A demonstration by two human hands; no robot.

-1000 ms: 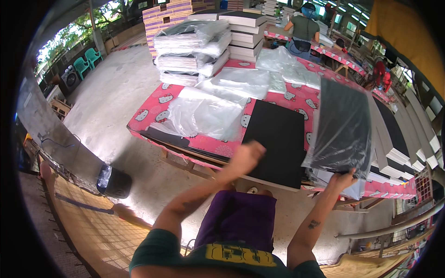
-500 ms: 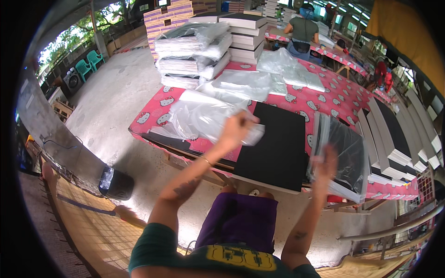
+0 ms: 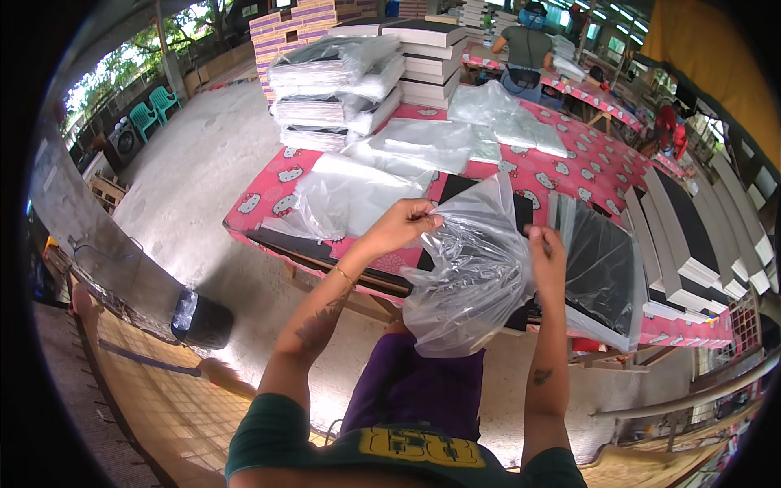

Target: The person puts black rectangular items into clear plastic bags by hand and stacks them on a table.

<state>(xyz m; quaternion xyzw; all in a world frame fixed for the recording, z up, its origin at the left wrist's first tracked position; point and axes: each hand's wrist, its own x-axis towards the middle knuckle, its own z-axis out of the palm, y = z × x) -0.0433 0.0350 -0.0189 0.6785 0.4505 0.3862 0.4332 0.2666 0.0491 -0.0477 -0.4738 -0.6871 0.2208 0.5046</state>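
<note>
Between my two hands hangs a crinkled clear plastic bag (image 3: 476,268). My left hand (image 3: 407,224) pinches its upper left edge, and my right hand (image 3: 547,244) is closed at its right side. Behind and partly beneath the bag lies a black-covered stack of sheets (image 3: 460,189), mostly hidden by the plastic. To its right rests another black-covered stack inside a clear bag (image 3: 598,264). A pile of flat clear bags (image 3: 358,191) lies on the table left of the held bag.
The table (image 3: 252,191) has a pink patterned cover. Bagged stacks (image 3: 313,77) and bare black-topped stacks (image 3: 427,65) stand at its far left. More thick stacks (image 3: 687,232) line the right side. A person (image 3: 527,53) works at a farther table.
My left hand has brought a bag from the pile rightward over the black-covered stack. My right hand has left the bagged stack and taken the bag's right side.
</note>
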